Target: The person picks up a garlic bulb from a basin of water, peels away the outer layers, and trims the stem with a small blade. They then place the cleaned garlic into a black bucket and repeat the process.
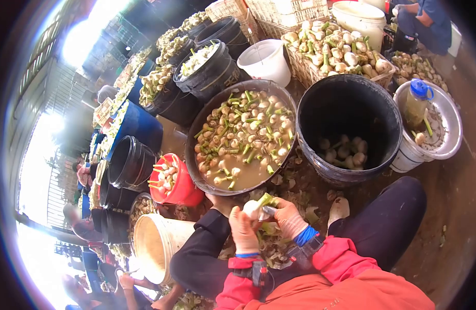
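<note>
In front of my knees, my left hand [242, 231] is closed around a white garlic bulb [252, 208] with a green stem stub. My right hand [289, 219] is closed by the bulb, on a short metal blade [269, 211] that looks like a knife; its handle is hidden in my fingers. Just beyond both hands stands a wide round tub [194, 175] of murky water, full of garlic bulbs [238, 121] with cut green stems. To its right, a large black bucket [306, 155] holds several pale bulbs [351, 152] at the bottom. Peeled skins [276, 243] lie below my hands.
A red bucket [189, 192] of garlic and a tipped cream bucket [170, 235] stand left. A heaped garlic basket [300, 70] is behind the black bucket. At right, a white bucket [447, 147] carries a blue-capped bottle [419, 98]. Another person [429, 26] sits at top right.
</note>
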The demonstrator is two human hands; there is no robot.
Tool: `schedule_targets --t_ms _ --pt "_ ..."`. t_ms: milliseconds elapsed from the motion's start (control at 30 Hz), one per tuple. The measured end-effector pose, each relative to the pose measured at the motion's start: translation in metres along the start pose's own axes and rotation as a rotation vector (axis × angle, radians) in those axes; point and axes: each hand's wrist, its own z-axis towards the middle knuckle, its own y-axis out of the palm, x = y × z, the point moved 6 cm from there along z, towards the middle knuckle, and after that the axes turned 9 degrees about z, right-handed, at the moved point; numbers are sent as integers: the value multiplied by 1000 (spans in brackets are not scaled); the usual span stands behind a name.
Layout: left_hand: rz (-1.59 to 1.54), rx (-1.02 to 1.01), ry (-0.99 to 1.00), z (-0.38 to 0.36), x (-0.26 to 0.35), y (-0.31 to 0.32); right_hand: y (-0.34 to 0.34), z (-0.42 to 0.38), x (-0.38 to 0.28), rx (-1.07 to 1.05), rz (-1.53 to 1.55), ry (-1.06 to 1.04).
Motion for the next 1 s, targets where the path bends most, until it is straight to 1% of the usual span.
schedule_targets --t_ms 33,67,133,167,200,267,300,333,400,433,467,500,533,567,600,667,700,733,800,833,867,900,933,967,1000 --pt "67 -80 91 -6 5 12 4 -4 -2 -69 -141 -6" --pt "423 -5 359 -8 14 9 3 -4 4 -69 -141 4" --pt "360 56 151 -4 11 6 14 -5 8 -219 -534 -128" --pt "320 100 121 0 14 2 18 -8 8 -231 -469 -122" --pt "141 40 55 7 13 0 17 -6 7 -229 -471 -120" --pt "13 16 -27 2 18 2 5 1 -2 -86 -543 -161" --pt "32 -82 -51 4 8 -3 -1 4 -4 -41 -532 -174" --pt "37 -82 -57 0 8 -4 -6 4 -7 20 -569 -193" --pt "-56 -92 -152 -8 6 -4 -13 4 -12 129 -673 -225" --pt "-119 -156 -144 -9 2 -8 -20 7 -12 131 -672 -221" --pt "-269 -223 -181 -14 6 -4 -37 16 -12 192 -715 -227" --pt "-312 -226 -179 -19 15 -6 -54 24 -11 251 -756 -232" --pt "-354 -227 -176 -23 22 -8 -73 33 -9 271 -659 -265" --pt "-322 -255 -65 -20 29 -12 -73 32 -8 226 -798 -177" --pt "-320 -250 -58 -18 31 -17 -70 32 -4 179 -938 -91" --pt "68 -152 39 -13 38 -31 -45 32 5 -17 -1129 -125" --pt "101 -138 16 -13 37 -32 -31 22 5 -149 -1160 -307" --pt "100 -141 14 -12 35 -31 -17 14 2 -146 -1161 -306" --pt "275 -61 61 -9 31 -29 13 0 11 -295 -540 -28" --pt "225 -64 80 -12 33 -19 17 -2 14 -266 -445 2" --pt "288 -106 89 -8 26 -22 19 -5 18 -239 -351 34" --pt "203 -92 116 -2 19 -25 21 -8 13 -230 -248 -10" --pt "116 -77 144 2 20 -24 20 -8 14 -228 -251 -12" --pt "113 -78 146 3 20 -23 20 -6 12 -223 -284 -68" --pt "32 -70 65 3 16 -24 21 -6 10 -220 -317 -122"
